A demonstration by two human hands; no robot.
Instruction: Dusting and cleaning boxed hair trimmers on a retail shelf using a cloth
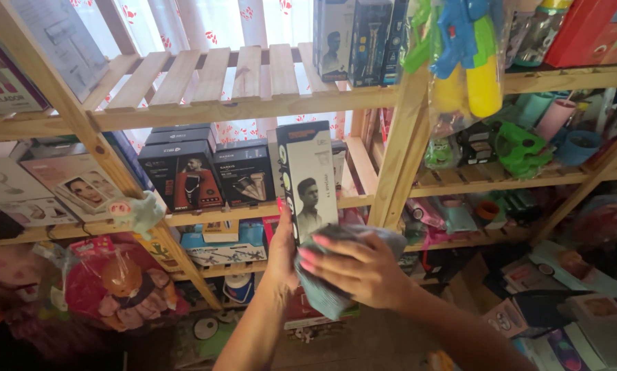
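A tall black-and-white boxed hair clipper (307, 180) stands upright at the centre of view, in front of wooden shelves (253, 103). The left hand (283, 255), at 6 o'clock of the box, grips its lower end. The right hand (360, 269), at 5 o'clock, is closed on a grey-blue cloth (325, 294) pressed against the box's lower face. More clipper boxes (209, 175) sit on the shelf at 9 o'clock.

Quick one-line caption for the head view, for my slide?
Left hand holds a tall box upright before wooden shelves while the right hand presses a grey cloth against it.
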